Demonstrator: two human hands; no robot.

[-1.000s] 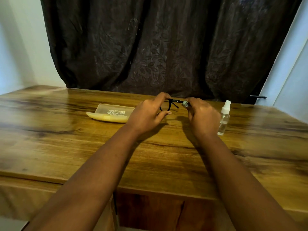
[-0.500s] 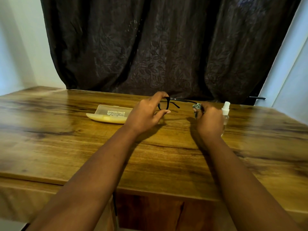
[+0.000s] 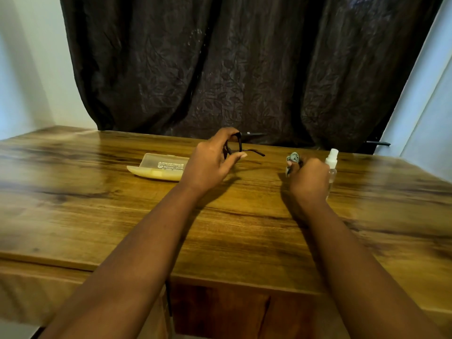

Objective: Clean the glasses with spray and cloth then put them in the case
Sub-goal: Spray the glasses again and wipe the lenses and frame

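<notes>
My left hand [image 3: 210, 165] holds the black-framed glasses [image 3: 238, 145] above the table, one temple arm sticking out to the right. A small grey cloth [image 3: 292, 159] is bunched in the fingers of my right hand [image 3: 308, 178], which hovers apart from the glasses. Behind that hand stands the clear spray bottle [image 3: 332, 162] with a white cap, partly hidden by it. The pale yellow translucent glasses case [image 3: 159, 168] lies open on the table to the left of my left hand.
The wooden table [image 3: 122, 216] stretches wide in front of me, with its front edge near my elbows. A dark curtain [image 3: 232, 69] hangs behind the table. White walls stand at both sides.
My right hand has drawn away to the right with the cloth, off the glasses. My left hand has turned the glasses, still holding them.
</notes>
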